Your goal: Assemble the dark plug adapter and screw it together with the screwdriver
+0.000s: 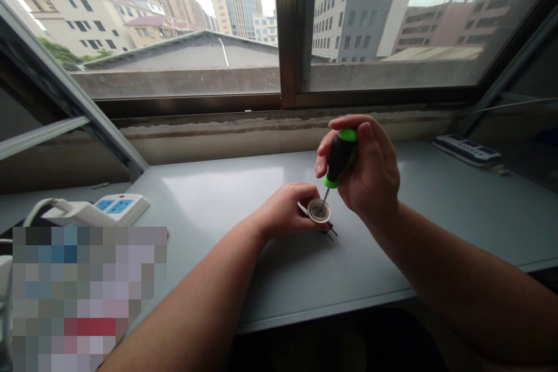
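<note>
The left hand (290, 209) is closed around the small round cream-coloured cup-shaped piece (319, 211), just above the smooth pale grey counter (296, 290), seemingly to keep it still. The right hand (370, 177) wraps the stubby black-and-green screwdriver (342, 157), tipped so its metal shaft reaches down inside the piece, likely for turning.

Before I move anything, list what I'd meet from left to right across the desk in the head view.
White power strip with blue sockets, left hand holding a pale round piece, right hand holding a screwdriver, flat dark-and-white device.
</note>
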